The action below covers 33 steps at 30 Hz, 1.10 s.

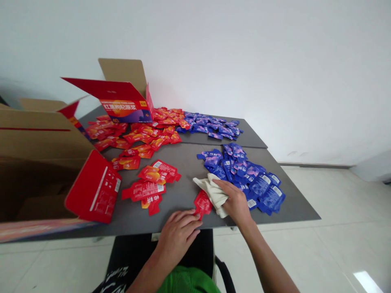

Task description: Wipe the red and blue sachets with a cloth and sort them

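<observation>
A red pouch lies flat near the front edge of the grey table. My left hand has its fingertips closed on the pouch's narrow spout end. Bunched in my right hand is a white cloth, which covers part of the pouch's right side. Just left of my hands lie several loose red pouches, some overlapping. A heap of blue pouches spreads right behind my right hand.
An open red carton stands at the back left. A larger open carton fills the near left, with a red flap over the table. More red pouches and blue pouches lie along the back, before a white wall.
</observation>
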Available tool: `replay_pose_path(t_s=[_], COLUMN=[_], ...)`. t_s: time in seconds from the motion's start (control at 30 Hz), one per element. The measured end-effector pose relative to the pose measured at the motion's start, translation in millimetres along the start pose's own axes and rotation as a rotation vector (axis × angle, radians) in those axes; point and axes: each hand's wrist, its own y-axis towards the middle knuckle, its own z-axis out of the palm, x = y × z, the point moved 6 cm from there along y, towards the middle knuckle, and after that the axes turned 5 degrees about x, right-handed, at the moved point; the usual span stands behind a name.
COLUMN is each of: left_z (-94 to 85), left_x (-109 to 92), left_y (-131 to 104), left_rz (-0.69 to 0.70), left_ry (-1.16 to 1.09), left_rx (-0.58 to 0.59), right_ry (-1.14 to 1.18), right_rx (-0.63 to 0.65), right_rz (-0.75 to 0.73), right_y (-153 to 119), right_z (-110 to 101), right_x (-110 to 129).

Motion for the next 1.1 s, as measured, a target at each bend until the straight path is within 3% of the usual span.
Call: replay_pose_path(t_s=[0.13,0.23,0.4,0.47,0.53,0.67,0.77,0.9,0.97,1.1], left_z=[0.2,0.3,-0.4,-0.4,-0.7,-0.5,0.0,0.0,0.1,-0.3], left_x=[0,0,0,0,0,0,2,2,2,1], left_y=[0,1,1,0,0,0,1,1,0,0], left_rz=[-0.019,-0.039,-0.033,-0.034,-0.028,-0.05,-0.068,-0.049,-0.052,-0.048], left_ry=[0.008,-0.004,-0.027,-0.025,-0.028,-0.005,-0.019,-0.058,-0.063,-0.068], left_rx=[0.016,0.042,0.026,0.013,0.001,0.018,0.037,0.02,0.009,0.008], right_ry=[0.063,0.134,0.014,-0.032,-0.02,0.062,0.142,0.117,0.057,0.048], right_rx=[0.121,0.187,0.032,-0.06,-0.107,0.094,0.182,0.057,-0.003,-0.037], right_rz=[-0.135,-0.143,-0.009,0.01,-0.039,-0.156,-0.118,-0.038,-0.005,-0.046], right_y=[-26,-30,0,3,-6,-34,-37,-10,1,-9], right_z=[20,34,8,-7,-13,12,30,19,8,2], right_x=[36,35,-8,-8,7,41,32,-5,-13,12])
